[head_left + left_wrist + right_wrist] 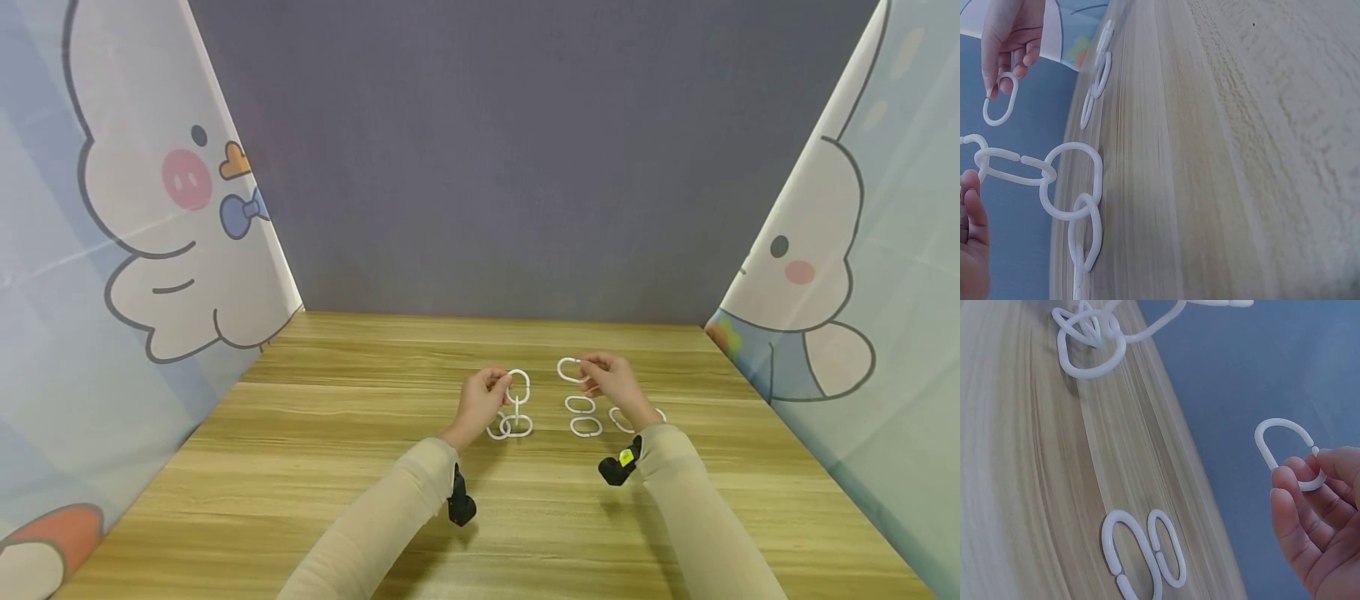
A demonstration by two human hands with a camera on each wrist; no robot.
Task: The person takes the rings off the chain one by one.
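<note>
One link in right hand

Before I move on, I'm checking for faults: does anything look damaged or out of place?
Nothing stands out. The white oval plastic-looking link in the right grip has a gap, but loose white oval links on the wood-grain table do too, likely by design.

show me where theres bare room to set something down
Bare table lies between the left sleeve and left printed curtain, and along the grey backdrop. It is crowded around the chain and loose links near the right hand.
</note>
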